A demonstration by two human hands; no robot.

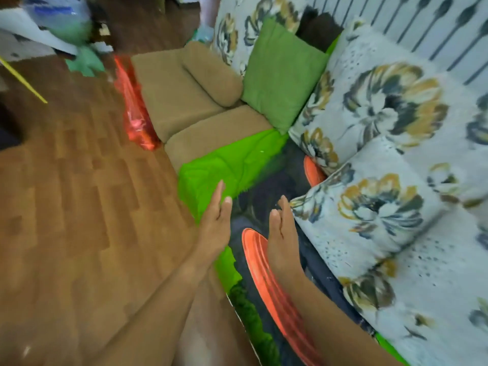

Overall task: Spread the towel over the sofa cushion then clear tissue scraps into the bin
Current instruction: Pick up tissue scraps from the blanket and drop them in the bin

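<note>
A bright green towel (232, 159) with dark and orange patterns lies spread flat over the near sofa seat cushion, running from the tan seat toward me. My left hand (215, 220) hovers flat at the towel's front edge, fingers straight and together, holding nothing. My right hand (282, 233) sits edge-on over the dark and orange part of the towel, also flat with nothing in it. No tissue scraps or bin can be made out in this blurred view.
Tan sofa seat cushions (171, 96) stretch away beyond the towel. A green pillow (280, 75) and floral cushions (375, 202) lean along the back. A red plastic bag (134, 112) rests against the sofa front. Wooden floor (79, 194) lies left, with clutter at top left.
</note>
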